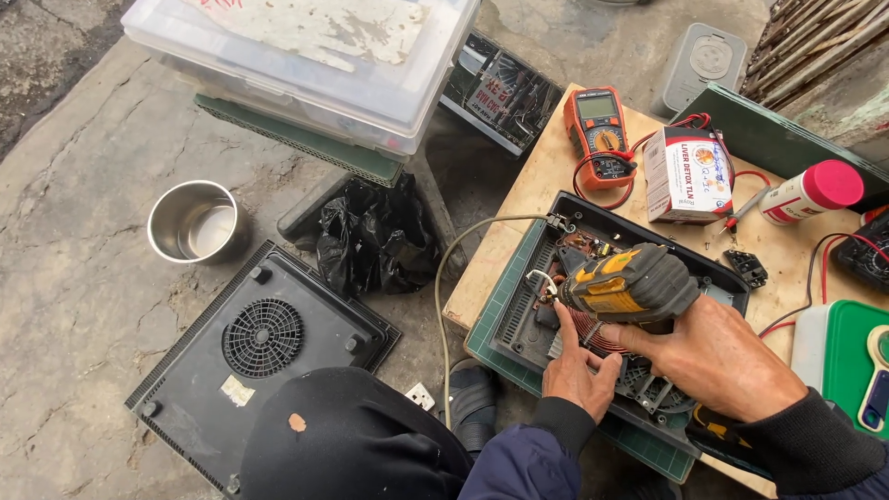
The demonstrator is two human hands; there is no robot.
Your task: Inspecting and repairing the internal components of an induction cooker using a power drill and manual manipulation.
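Right hand curled in a grip, left hand just beside it, fingers extended forward

the opened induction cooker lies on a cutting mat on the wooden board, with the right hand holding a cordless screwdriver over its coil and the left hand resting on the cooker just left of and below the tool. behind the cooker on the board sit a multimeter, a small carton to its right and a capped bottle lying further right. on the ground to the left lie the cooker's bottom cover, a steel bowl behind it, a crumpled plastic bag between cover and board, and a lidded plastic box further back.
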